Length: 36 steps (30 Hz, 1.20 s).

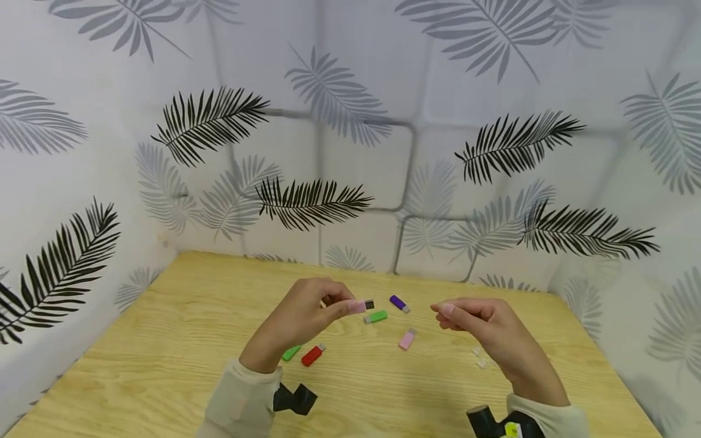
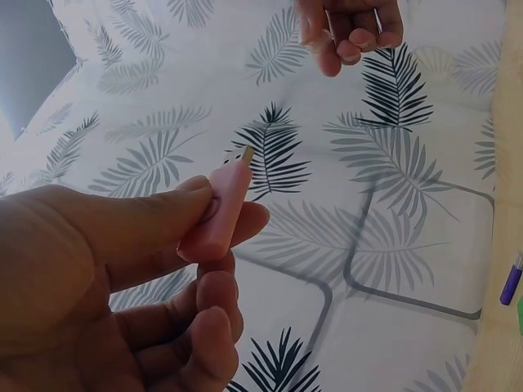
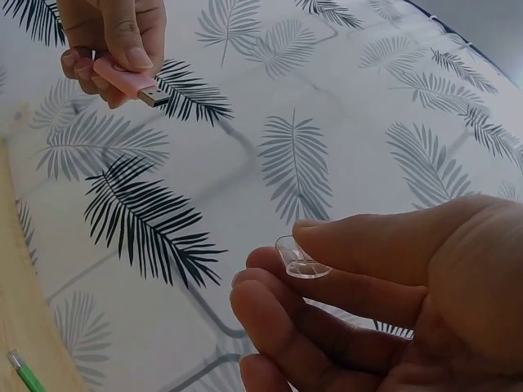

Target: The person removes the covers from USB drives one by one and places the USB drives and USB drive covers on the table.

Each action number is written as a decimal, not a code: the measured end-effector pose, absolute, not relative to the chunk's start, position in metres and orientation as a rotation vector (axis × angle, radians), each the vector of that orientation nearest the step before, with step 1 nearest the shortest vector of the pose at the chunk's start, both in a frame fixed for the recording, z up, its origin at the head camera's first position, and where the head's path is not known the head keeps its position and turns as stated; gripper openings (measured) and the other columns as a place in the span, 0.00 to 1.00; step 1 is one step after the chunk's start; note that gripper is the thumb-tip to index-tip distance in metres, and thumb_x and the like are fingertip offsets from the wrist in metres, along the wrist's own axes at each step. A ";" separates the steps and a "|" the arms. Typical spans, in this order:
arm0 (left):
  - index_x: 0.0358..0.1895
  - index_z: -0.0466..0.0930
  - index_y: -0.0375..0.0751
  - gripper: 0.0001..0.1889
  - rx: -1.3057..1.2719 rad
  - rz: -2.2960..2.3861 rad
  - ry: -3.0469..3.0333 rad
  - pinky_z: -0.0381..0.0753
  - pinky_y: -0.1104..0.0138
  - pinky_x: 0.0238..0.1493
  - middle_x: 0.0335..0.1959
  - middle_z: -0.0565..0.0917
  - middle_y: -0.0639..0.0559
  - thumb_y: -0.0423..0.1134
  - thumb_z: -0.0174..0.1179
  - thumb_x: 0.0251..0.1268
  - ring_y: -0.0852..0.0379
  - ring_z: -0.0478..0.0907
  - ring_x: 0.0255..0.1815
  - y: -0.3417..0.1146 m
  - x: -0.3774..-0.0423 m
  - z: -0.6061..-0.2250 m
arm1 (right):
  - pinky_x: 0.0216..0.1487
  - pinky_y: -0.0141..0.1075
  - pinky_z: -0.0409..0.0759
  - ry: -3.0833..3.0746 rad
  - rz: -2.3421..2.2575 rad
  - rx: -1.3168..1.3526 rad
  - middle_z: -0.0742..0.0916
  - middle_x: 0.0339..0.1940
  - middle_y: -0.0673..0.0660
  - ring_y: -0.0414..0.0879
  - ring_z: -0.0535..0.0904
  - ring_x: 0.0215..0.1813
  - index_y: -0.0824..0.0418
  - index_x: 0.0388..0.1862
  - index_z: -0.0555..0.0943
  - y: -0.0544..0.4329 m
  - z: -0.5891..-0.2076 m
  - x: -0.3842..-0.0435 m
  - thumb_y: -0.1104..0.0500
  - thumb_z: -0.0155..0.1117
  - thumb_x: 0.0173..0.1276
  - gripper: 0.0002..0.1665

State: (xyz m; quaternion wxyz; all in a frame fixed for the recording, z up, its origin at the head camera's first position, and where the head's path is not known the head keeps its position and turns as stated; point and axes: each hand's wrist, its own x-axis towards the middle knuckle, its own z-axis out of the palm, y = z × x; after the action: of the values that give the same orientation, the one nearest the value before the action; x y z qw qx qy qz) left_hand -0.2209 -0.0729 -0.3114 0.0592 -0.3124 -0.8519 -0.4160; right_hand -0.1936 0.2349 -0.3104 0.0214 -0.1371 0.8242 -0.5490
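Observation:
My left hand (image 1: 312, 316) pinches a pink USB flash drive (image 2: 224, 214) between thumb and forefinger, above the table. Its bare metal plug points toward my right hand (image 1: 490, 328). That hand holds a small clear plastic cap (image 3: 301, 260) between thumb and fingertips, a gap apart from the drive. Beyond and below the hands lie a purple flash drive (image 1: 399, 303), a green one (image 1: 376, 317) and another pink one (image 1: 407, 339). A red flash drive (image 1: 313, 354) lies near my left wrist, beside a second green drive (image 1: 291, 353) partly hidden by that wrist.
The light wooden table (image 1: 372, 395) carries small clear caps (image 1: 481, 364) beside my right wrist. Behind and around it hangs a white cloth (image 1: 361, 243) with grey and black leaf prints. A dark camera mount (image 1: 296, 399) sits on my left wrist.

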 end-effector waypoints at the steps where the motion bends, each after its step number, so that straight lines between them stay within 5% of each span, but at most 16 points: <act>1: 0.34 0.86 0.51 0.08 -0.937 -1.265 -2.591 0.78 0.65 0.35 0.29 0.81 0.60 0.48 0.61 0.66 0.61 0.76 0.31 -0.073 -0.221 -0.312 | 0.56 0.44 0.76 2.560 -1.696 -0.396 0.85 0.53 0.56 0.49 0.82 0.51 0.62 0.54 0.83 0.235 -0.311 -0.194 0.46 0.59 0.71 0.24; 5: 0.34 0.85 0.50 0.05 -0.918 -1.279 -2.650 0.77 0.66 0.34 0.27 0.80 0.61 0.42 0.61 0.67 0.60 0.75 0.29 -0.073 -0.219 -0.313 | 0.58 0.48 0.74 2.580 -1.697 -0.308 0.86 0.52 0.54 0.50 0.82 0.50 0.60 0.51 0.84 0.236 -0.313 -0.195 0.45 0.64 0.67 0.24; 17: 0.32 0.82 0.46 0.04 -1.029 -1.214 -2.727 0.75 0.69 0.28 0.22 0.79 0.61 0.39 0.63 0.66 0.63 0.73 0.22 -0.070 -0.218 -0.314 | 0.43 0.39 0.82 2.598 -1.869 -0.283 0.89 0.34 0.56 0.47 0.86 0.37 0.72 0.44 0.81 0.245 -0.321 -0.198 0.55 0.69 0.64 0.20; 36: 0.30 0.81 0.44 0.06 -1.037 -1.086 -2.907 0.77 0.64 0.31 0.24 0.83 0.57 0.38 0.63 0.66 0.62 0.77 0.24 -0.072 -0.227 -0.327 | 0.42 0.33 0.81 2.816 -1.559 -0.126 0.88 0.40 0.59 0.43 0.84 0.40 0.70 0.49 0.80 0.282 -0.327 -0.207 0.57 0.64 0.68 0.18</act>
State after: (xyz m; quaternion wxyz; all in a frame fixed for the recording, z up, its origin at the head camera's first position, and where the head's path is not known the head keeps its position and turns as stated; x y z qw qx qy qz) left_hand -0.2268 -0.0724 -0.3265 -0.0650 -0.3162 -0.8865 -0.3314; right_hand -0.2073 0.2820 -0.3275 -0.0399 -0.0390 0.8735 -0.4837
